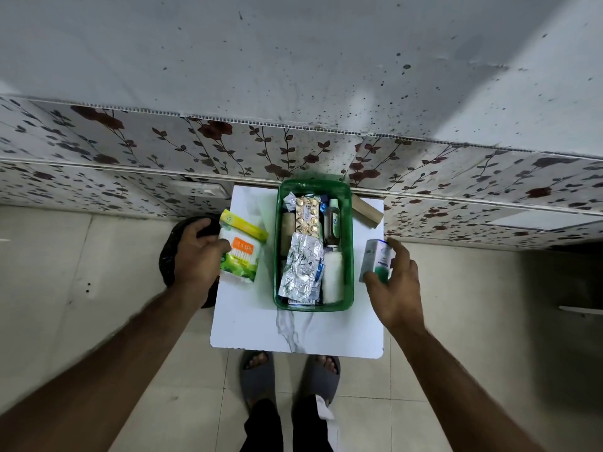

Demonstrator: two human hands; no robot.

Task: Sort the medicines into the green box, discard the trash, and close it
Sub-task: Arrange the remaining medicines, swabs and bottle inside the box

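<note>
The open green box (349,243) stands on a small white marble-look table (293,334). Inside lie a gold blister strip (307,216), a crumpled silver foil strip (301,265), a small bottle (332,223) and other packs. My left hand (195,252) grips a cotton-bud packet (241,252) with orange and green print at the table's left edge. My right hand (396,285) holds a small white and green medicine carton (375,261) upright, just right of the box.
A brown cardboard box (367,212) lies at the table's back right corner. A black-lined trash bin (177,256) sits on the floor left of the table, under my left hand. A flower-patterned wall panel runs behind. My feet in grey slippers stand at the table's front edge.
</note>
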